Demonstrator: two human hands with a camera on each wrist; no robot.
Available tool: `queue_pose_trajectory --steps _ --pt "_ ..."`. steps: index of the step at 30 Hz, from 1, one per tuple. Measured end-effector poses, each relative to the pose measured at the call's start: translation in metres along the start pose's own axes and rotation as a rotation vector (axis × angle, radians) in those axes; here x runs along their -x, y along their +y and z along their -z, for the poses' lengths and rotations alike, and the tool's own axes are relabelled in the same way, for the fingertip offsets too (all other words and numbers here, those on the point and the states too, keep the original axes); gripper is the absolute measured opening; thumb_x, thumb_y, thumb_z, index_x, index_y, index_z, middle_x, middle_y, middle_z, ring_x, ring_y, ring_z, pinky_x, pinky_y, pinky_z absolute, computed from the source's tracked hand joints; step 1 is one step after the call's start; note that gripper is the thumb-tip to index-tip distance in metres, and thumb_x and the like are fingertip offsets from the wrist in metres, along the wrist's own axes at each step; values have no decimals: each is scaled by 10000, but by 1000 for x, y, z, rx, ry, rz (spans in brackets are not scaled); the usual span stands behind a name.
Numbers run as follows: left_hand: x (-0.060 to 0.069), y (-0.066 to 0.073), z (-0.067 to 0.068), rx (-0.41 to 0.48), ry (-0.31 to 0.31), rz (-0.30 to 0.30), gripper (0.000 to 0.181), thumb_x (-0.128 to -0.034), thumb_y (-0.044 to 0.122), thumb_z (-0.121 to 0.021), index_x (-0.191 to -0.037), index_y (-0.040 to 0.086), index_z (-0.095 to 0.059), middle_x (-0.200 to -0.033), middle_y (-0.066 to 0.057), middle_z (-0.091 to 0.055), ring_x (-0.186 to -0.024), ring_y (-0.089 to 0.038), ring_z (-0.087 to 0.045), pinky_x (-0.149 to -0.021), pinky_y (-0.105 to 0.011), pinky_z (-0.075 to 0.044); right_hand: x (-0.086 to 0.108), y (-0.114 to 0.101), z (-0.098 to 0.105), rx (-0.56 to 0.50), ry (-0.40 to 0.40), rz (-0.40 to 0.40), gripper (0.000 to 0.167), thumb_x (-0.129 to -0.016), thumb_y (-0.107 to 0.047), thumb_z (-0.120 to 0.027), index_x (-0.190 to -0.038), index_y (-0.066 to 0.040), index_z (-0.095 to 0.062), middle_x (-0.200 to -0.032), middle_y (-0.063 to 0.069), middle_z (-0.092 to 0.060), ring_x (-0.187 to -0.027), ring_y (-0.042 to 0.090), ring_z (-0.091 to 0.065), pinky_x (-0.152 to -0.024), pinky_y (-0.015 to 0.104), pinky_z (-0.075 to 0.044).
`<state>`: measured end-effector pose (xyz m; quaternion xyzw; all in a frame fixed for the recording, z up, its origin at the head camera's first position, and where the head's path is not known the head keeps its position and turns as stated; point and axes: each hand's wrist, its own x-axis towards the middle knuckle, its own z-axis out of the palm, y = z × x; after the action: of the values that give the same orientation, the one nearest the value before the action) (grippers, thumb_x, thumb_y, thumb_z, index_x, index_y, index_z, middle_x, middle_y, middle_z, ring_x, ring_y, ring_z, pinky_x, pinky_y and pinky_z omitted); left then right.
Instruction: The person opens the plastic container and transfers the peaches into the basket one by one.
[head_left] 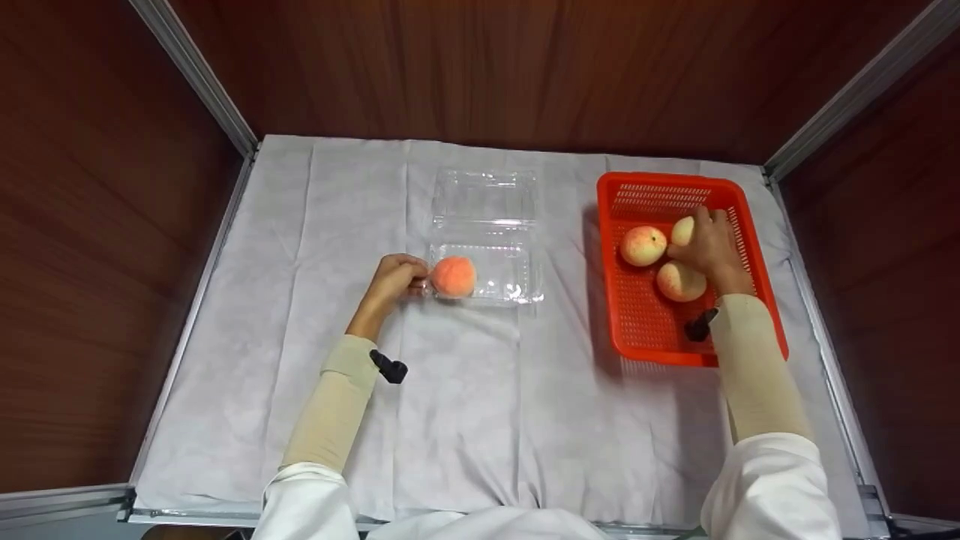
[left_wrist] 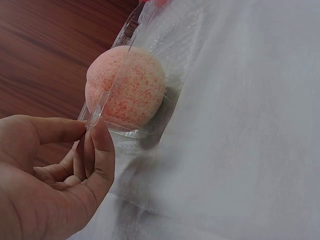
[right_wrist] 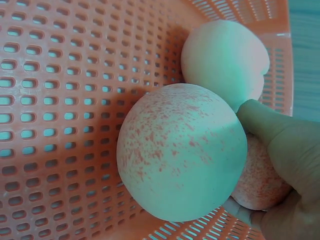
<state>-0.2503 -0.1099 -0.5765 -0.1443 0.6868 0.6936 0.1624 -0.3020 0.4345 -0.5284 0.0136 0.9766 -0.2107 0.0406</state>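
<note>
My left hand (head_left: 394, 279) pinches the near-left edge of a clear plastic clamshell container (head_left: 495, 277), thumb and fingertips on its rim tab in the left wrist view. The container's lid (head_left: 486, 196) lies folded back, away from me. One pinkish-orange peach (head_left: 454, 277) sits in the container's near-left corner, beside those fingers. Inside a red basket (head_left: 621, 337), my right hand (head_left: 712, 244) grips a peach (right_wrist: 261, 175), with thumb and fingers round it and partly hiding it. Two more peaches lie beside it, a speckled one (right_wrist: 182, 152) and a paler one (right_wrist: 225, 62).
A pale cloth (head_left: 450, 420) covers the table, with creases running through it. Dark wood-grain panels (head_left: 495, 75) stand at the back and both sides, joined by metal rails (head_left: 206, 82). The basket's perforated walls rise around the right hand.
</note>
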Motion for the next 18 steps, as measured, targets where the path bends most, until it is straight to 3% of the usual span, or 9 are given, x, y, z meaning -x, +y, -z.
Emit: queue_pose_trajectory --steps 18 --pt "-2 1 -1 6 6 6 244 -951 -9 -608 -1160 -122 -660 -702 21 -632 -603 -85 -621 -619 -240 -605 1 1 -1 -7 -45 -21 765 -906 -187 -756 -1474 125 -350 -1496 479 -313 -1335 658 -379 -1136 746 -347"
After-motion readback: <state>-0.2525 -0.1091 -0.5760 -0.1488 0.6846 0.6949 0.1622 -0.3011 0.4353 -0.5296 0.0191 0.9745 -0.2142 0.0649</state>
